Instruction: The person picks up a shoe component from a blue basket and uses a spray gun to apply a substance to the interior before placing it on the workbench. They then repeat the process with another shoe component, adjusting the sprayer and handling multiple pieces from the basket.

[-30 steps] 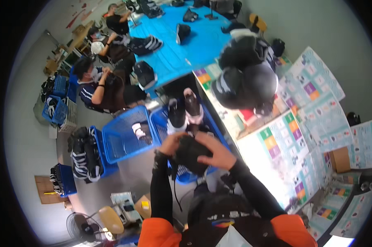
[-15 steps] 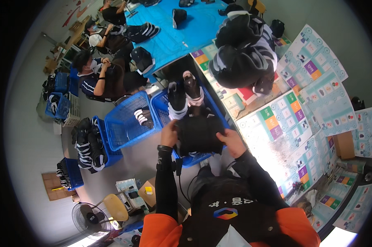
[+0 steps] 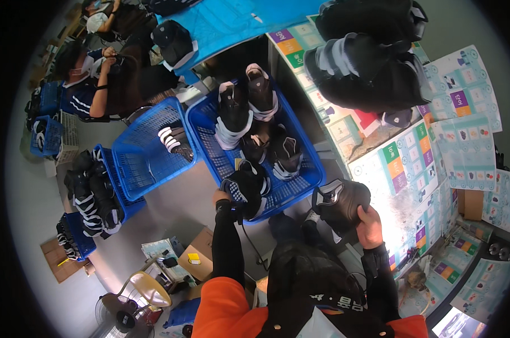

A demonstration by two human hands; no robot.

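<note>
My left hand (image 3: 221, 196), only partly visible, is closed at the edge of a black cap (image 3: 248, 183). That cap is at the near end of a blue plastic basket (image 3: 318, 183), over its rim. To the right, my right hand (image 3: 370, 227) grips another black cap (image 3: 345, 204), its thumb on the rounded crown. This cap is held outside the basket, with its grey-edged opening facing left. Inside the basket stand several more black caps (image 3: 232, 110) in small nested stacks, some with pale bands at the lower edge.
On the right, a table (image 3: 373, 160) covered with printed sheets carries large piles of black caps (image 3: 367, 73). Left of the basket stands another blue basket (image 3: 148, 146), beside stacked caps (image 3: 91, 194). A blue-covered table (image 3: 238, 19) is behind. A co-worker (image 3: 85, 79) sits far left; a fan (image 3: 119, 315) stands near left.
The black bundle held between both hands has been parted: my left hand has a cap at the basket, my right hand one farther right. The view has shifted, showing more of the basket.
</note>
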